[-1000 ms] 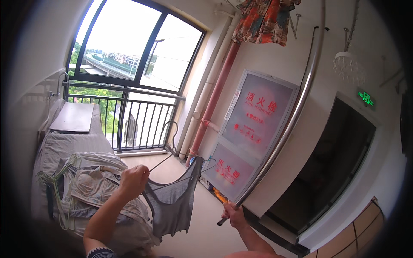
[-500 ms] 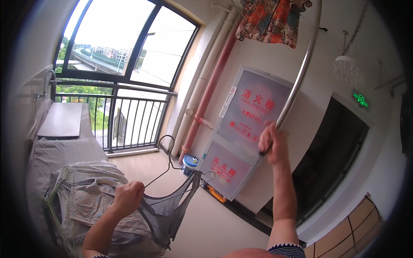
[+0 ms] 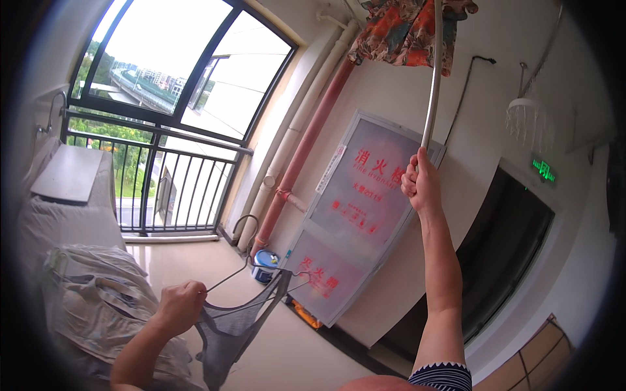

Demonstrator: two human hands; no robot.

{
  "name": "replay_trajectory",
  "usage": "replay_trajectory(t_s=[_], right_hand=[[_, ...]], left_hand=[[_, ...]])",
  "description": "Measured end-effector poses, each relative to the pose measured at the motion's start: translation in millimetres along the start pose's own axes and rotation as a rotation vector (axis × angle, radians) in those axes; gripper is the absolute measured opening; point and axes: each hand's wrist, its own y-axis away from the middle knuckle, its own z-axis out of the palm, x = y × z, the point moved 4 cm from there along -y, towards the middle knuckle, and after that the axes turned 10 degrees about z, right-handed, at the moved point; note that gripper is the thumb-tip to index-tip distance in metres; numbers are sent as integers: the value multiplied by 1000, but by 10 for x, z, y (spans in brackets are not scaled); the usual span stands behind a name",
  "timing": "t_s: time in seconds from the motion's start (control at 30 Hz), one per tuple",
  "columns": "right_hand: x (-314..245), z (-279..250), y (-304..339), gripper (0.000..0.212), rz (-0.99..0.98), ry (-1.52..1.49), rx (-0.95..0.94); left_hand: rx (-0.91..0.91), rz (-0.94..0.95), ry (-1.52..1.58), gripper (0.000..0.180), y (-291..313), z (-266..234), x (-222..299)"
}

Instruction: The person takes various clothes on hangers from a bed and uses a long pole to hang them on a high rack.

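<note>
My left hand (image 3: 179, 306) grips a thin wire hanger (image 3: 244, 270) low in the view, with a grey top (image 3: 228, 332) draped on it and hanging down. My right hand (image 3: 422, 182) is raised high and closed around a long metal pole (image 3: 432, 78) that points up toward the ceiling. The pole's upper end reaches a red and orange patterned garment (image 3: 407, 32) hanging overhead.
A pale heap of laundry (image 3: 98, 306) lies at my left on a covered surface. A large window with a black railing (image 3: 163, 176) is ahead. A grey wall cabinet (image 3: 358, 215), red and white pipes (image 3: 300, 156), a small blue tub (image 3: 265, 264) and a dark doorway (image 3: 515, 260) line the wall.
My right hand has climbed from low near the floor to head height, swinging the pole upright. The left hand with the hanger and grey top has dropped slightly.
</note>
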Motion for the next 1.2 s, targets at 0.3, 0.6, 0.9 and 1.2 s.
replay_trajectory(t_s=[0.3, 0.6, 0.9, 1.2], right_hand=[[121, -444, -642, 39, 34, 45, 98], [316, -387, -972, 38, 56, -43, 122], [97, -70, -1289, 37, 4, -72, 103], [172, 213, -1378, 38, -49, -127, 109]], left_hand=[[45, -24, -27, 3, -134, 485, -94], [74, -37, 6, 3, -195, 440, -321], [27, -73, -30, 3, 15, 414, -617], [-3, -118, -29, 3, 81, 464, -691]])
